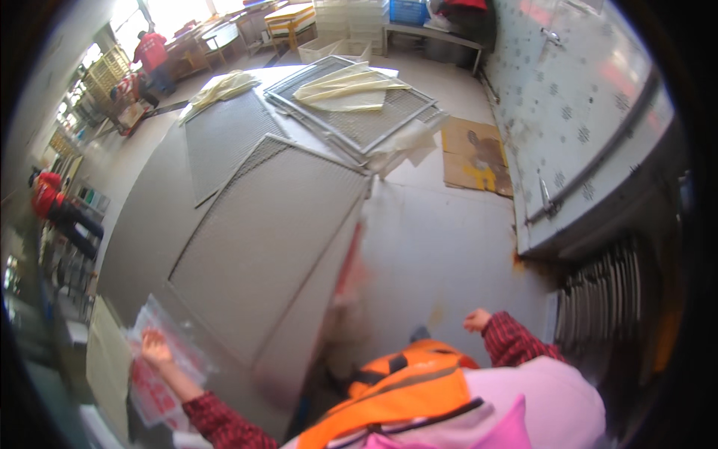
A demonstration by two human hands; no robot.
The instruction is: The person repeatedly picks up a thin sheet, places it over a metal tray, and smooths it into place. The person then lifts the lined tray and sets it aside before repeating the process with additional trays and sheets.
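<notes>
My left hand (pixel 156 347) rests on or just above clear plastic bags (pixel 168 365) with red print, at the lower left of a large grey table (pixel 146 224); whether it grips them is unclear. Out to the right, over the floor, my right hand (pixel 477 320) hangs with curled fingers and nothing visible in it. A mesh tray with a metal frame (pixel 269 241) lies on the table between my hands. Farther back are another mesh tray (pixel 230 140) and stacked framed mesh screens (pixel 359 112), with pale yellow cloths (pixel 348 90) on top.
A flattened cardboard sheet (pixel 477 154) lies on the floor beside a patterned metal door (pixel 572 101). Upright trays fill a dark rack (pixel 600 292) at right. White plastic crates (pixel 348 33) stand at the back. Several people in red tops, one a person (pixel 53 196), are at the left.
</notes>
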